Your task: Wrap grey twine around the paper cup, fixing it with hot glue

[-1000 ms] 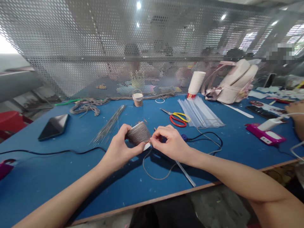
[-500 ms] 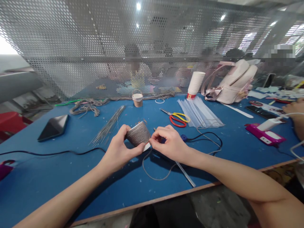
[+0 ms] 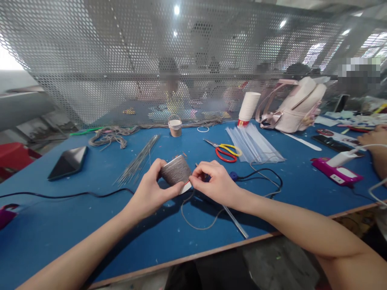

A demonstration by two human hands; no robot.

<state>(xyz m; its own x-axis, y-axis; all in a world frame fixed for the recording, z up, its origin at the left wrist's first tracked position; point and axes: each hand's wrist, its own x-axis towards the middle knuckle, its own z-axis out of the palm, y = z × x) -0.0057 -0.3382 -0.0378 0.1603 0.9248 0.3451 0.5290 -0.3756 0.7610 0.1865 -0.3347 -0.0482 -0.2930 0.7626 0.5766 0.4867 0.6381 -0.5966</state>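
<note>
Head view: left grip (image 3: pixel 153 183) holds a tapered, cord-ridged grey cup (image 3: pixel 177 170).

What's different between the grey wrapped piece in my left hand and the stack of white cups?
The wrapped piece is mostly grey; the cup stack is mostly white. The wrapped piece is tilted in your left hand, while the cup stack stands on the table. Both show some white and red.

1 grey-wound cup (image 3: pixel 177 170) — 1 cup stack (image 3: pixel 249 105), 1 backpack (image 3: pixel 299 108), 1 bucket (image 3: pixel 175 129)
</note>
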